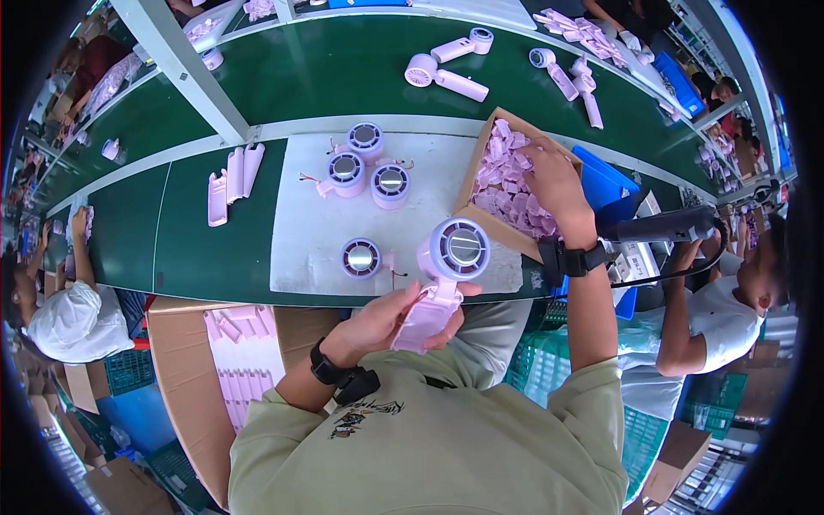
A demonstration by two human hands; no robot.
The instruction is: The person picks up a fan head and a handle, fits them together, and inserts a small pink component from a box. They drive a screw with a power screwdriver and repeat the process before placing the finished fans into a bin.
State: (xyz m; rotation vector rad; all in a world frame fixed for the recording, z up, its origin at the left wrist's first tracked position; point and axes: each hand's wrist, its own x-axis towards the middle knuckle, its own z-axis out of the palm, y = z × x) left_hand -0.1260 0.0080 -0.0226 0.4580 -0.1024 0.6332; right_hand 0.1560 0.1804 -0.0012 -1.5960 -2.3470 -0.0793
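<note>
My left hand (386,319) holds a pale pink handheld fan (442,279) by its handle, round head up, over the near edge of the white mat (305,227). My right hand (554,182) reaches into a cardboard box (481,146) of small pink parts (506,184), fingers down among them. On the mat lie three round pink fan heads (367,163) in a cluster at the back. A single fan head (360,257) lies near the front.
Pink handle shells (232,178) lie on the green belt (343,69), finished fans (446,69) farther back. A blue bin (605,176) stands right of the box. A carton of pink shells (240,352) stands below left. A co-worker (712,309) sits right, another person (69,318) left.
</note>
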